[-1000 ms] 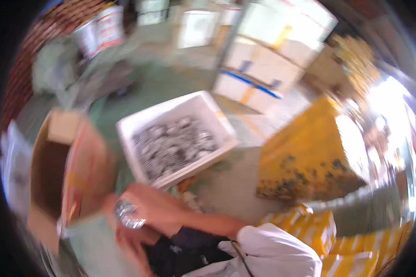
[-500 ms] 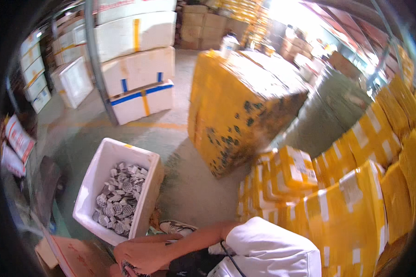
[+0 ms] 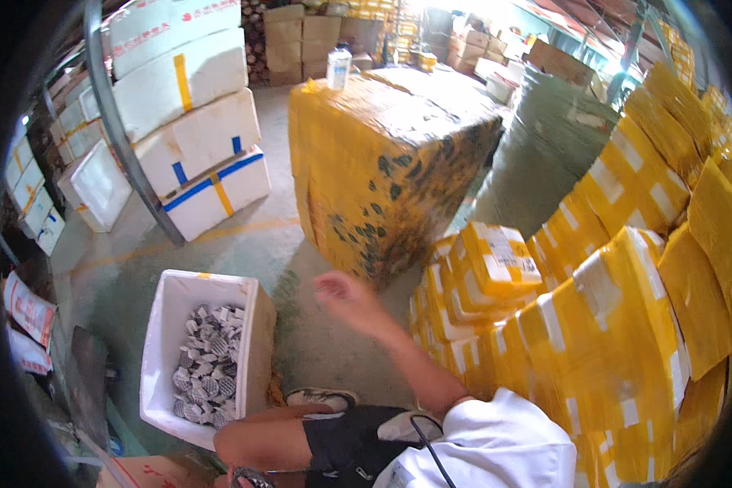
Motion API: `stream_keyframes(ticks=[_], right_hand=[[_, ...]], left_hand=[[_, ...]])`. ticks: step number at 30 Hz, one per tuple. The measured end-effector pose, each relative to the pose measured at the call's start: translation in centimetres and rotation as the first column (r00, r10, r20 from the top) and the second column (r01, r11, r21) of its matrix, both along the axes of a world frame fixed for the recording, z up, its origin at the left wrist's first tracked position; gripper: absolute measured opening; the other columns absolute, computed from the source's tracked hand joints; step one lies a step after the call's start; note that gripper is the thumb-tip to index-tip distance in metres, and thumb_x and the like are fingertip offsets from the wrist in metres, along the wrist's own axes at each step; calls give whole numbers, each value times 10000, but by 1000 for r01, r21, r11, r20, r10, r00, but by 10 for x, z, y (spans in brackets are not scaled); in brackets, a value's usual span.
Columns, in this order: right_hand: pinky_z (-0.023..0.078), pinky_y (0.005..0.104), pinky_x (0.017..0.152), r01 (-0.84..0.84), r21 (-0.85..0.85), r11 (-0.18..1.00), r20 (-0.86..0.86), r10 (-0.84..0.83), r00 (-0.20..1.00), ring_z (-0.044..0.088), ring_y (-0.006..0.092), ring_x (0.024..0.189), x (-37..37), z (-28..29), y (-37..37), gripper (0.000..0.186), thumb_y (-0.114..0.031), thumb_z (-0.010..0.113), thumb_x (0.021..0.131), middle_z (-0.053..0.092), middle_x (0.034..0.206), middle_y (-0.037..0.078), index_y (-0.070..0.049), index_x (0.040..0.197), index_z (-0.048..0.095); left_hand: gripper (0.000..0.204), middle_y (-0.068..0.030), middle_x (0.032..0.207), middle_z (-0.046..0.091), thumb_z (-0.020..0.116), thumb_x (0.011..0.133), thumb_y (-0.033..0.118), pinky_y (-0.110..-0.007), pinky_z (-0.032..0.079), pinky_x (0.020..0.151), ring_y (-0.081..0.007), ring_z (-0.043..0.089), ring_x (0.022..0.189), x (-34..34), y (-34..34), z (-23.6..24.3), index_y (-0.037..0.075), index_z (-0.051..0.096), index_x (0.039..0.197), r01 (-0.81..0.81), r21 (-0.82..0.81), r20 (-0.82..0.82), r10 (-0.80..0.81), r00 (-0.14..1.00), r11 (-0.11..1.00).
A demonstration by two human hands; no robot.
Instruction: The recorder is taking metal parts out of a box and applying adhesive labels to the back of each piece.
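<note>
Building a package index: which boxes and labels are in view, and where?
Open white foam box, lower left, holding small silvery packets.
Taped white foam boxes, stacked upper left.
Large yellow-wrapped block, centre.
Yellow-taped parcels with white labels, right.
Brown cartons, far back.

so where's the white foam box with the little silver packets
In the head view the white foam box sits on the floor at lower left, open, left of the person's raised hand and just beyond their knee, below the taped white boxes.

Right hand (image 3: 346, 297) raised, empty, fingers loose, between white foam box (image 3: 171, 325) of packets and yellow parcels (image 3: 496, 268)
</note>
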State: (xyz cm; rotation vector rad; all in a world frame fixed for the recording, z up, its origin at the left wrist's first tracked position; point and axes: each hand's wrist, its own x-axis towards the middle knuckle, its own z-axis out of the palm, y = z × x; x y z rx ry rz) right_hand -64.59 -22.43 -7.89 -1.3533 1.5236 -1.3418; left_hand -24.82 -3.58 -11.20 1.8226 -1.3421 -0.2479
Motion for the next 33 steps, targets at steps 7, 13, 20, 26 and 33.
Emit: stream_keyframes(ticks=[7,13,20,26,33], right_hand=[[534,298,843,299,-145,943,25,-298,954,671,146,920,-96,58,-9,199,-153,623,1018,722,1002,63,5,1112,699],[493,256,706,603,-340,722,261,-544,798,621,100,813,-188,55,-51,202,-151,579,1018,698,934,39,10,1081,685],[485,388,956,727,-526,442,-56,-871,488,628,285,1041,-308,106,-109,294,-231,678,959,643,1163,172,-77,1209,677],[402,443,1112,789,-467,399,-178,-916,359,565,372,1277,-318,109,-122,353,-317,694,948,629,1323,219,-84,1212,712],[271,458,1206,625,-631,459,-157,-865,477,356,400,1477,-264,65,-122,366,-254,537,1025,343,1605,272,7,1269,618]], left_hand=[[445,-200,1117,654,568,1052,424,-491,512,931,-345,616,1035,-5,-16,-15,6,657,1177,-28,58,-194,39,980,998],[484,-169,1199,626,598,1041,437,-459,514,952,-305,602,1108,-8,-31,-40,11,585,1271,-36,107,-527,88,845,994],[575,-132,1295,594,633,1028,452,-422,518,977,-259,585,1193,-17,-116,-39,16,501,1379,35,9,-896,-8,443,999],[570,-123,1288,613,603,1034,497,-394,538,985,-260,633,1117,-102,-323,-8,50,519,1376,247,-143,-952,-201,229,959],[610,-100,1342,614,533,1029,592,-386,503,1072,-239,607,1224,-319,-632,-1,92,525,1379,521,-482,-876,-363,-319,705]])
